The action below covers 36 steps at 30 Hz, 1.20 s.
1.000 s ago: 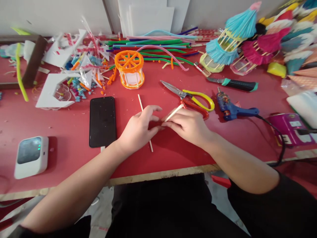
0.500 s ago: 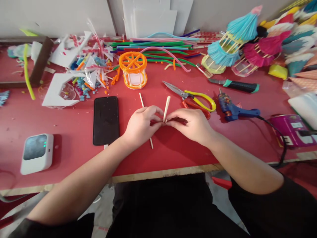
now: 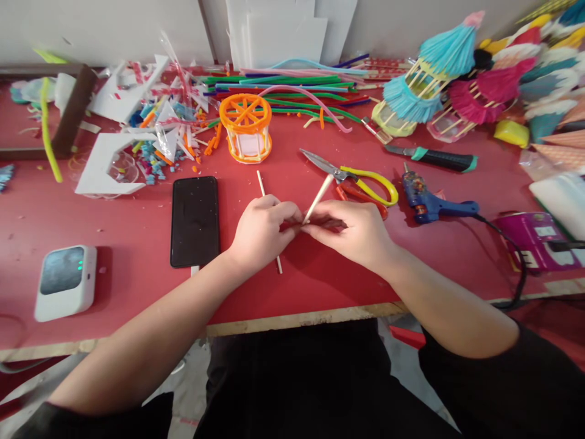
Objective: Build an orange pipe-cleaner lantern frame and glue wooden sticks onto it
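Observation:
My left hand [image 3: 265,228] and my right hand [image 3: 351,230] meet over the red table, fingertips pinched together. Between them stands a pale wooden stick [image 3: 319,198], tilted up to the right, its lower end at the fingertips of both hands. Under my left hand lies another thin stick [image 3: 261,184], partly covered by the hand. Just beyond my right hand are scissors [image 3: 345,175] with yellow and red handles. An orange-rimmed round frame [image 3: 247,128] with pale posts stands beyond my left hand.
A black phone [image 3: 195,222] and a white device [image 3: 67,281] lie on the left. To the right are a blue glue gun [image 3: 432,198], a utility knife [image 3: 434,157] and a purple can [image 3: 532,241]. Pipe cleaners [image 3: 283,88], scraps and paper-roofed lanterns [image 3: 423,79] fill the back.
The stick between my hands has tipped over to the right, its upper end now lower and nearer the scissors. Both hands stay at nearly the same spot.

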{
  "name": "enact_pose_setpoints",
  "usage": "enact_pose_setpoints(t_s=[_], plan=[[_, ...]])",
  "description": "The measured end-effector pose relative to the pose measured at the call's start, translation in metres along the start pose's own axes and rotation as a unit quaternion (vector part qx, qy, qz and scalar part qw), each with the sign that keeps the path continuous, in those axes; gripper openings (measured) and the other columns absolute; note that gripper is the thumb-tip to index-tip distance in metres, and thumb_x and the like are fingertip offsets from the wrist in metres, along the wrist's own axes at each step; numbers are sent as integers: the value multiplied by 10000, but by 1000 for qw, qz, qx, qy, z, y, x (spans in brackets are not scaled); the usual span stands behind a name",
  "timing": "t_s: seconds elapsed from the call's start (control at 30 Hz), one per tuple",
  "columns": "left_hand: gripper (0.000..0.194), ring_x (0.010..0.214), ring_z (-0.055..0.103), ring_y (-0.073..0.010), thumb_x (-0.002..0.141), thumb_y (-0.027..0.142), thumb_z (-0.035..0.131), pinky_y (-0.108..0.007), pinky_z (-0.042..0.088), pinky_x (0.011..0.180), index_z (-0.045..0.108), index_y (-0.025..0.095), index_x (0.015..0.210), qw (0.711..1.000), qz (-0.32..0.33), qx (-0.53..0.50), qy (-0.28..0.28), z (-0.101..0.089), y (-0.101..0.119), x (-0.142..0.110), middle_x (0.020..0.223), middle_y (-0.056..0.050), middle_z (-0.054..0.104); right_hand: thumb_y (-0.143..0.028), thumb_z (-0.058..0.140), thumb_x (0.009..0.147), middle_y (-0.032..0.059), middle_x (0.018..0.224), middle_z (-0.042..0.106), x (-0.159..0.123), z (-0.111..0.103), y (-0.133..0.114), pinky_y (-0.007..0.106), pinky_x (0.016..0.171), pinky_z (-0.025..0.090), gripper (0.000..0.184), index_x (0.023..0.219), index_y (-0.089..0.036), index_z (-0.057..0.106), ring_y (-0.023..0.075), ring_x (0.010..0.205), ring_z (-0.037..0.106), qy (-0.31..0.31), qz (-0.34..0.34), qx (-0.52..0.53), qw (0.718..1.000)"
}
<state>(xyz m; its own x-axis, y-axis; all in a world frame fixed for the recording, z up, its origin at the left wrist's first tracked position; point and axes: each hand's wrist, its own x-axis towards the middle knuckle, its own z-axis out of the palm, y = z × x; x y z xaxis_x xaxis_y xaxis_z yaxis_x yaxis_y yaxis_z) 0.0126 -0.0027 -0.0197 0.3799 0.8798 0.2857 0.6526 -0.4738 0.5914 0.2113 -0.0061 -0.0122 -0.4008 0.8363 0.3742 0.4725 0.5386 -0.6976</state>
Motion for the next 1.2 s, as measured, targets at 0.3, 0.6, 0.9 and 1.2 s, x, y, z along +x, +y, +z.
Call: enact_pose_setpoints(t_s=[0.3, 0.6, 0.9, 1.2], plan=[[69, 761, 646, -182, 819, 165, 750, -310, 495, 768, 692, 195, 797, 1000, -5, 10, 4, 2, 0, 0, 769, -18, 672, -184, 692, 910, 12, 845, 802, 0, 1, 3, 251, 668, 597, 83, 846, -215, 736, 151, 726, 746, 30, -72, -87, 993], [213, 790, 666, -192, 796, 180, 791, -305, 484, 794, 579, 206, 800, 1000, -23, 18, 7, 2, 4, 0, 784, 4, 711, -190, 655, 934, 13, 856, 795, 0, 2, 7, 276, 712, 593, 105, 881, -226, 737, 162, 759, 744, 21, -93, -84, 992], [207, 829, 668, -209, 783, 159, 764, -310, 484, 809, 570, 210, 835, 999, -35, 27, 8, 6, 4, 0, 812, -2, 714, -196, 683, 913, 26, 826, 756, 4, 2, 5, 294, 708, 565, 86, 847, -211, 737, 163, 757, 700, 5, -70, -38, 997], [145, 866, 681, -237, 828, 145, 680, -342, 479, 815, 552, 213, 838, 997, -2, 69, 15, 9, 5, 2, 794, -21, 716, -166, 700, 891, 23, 853, 775, 1, 3, 2, 277, 694, 577, 69, 877, -209, 753, 159, 758, 716, 12, -32, -24, 999]])
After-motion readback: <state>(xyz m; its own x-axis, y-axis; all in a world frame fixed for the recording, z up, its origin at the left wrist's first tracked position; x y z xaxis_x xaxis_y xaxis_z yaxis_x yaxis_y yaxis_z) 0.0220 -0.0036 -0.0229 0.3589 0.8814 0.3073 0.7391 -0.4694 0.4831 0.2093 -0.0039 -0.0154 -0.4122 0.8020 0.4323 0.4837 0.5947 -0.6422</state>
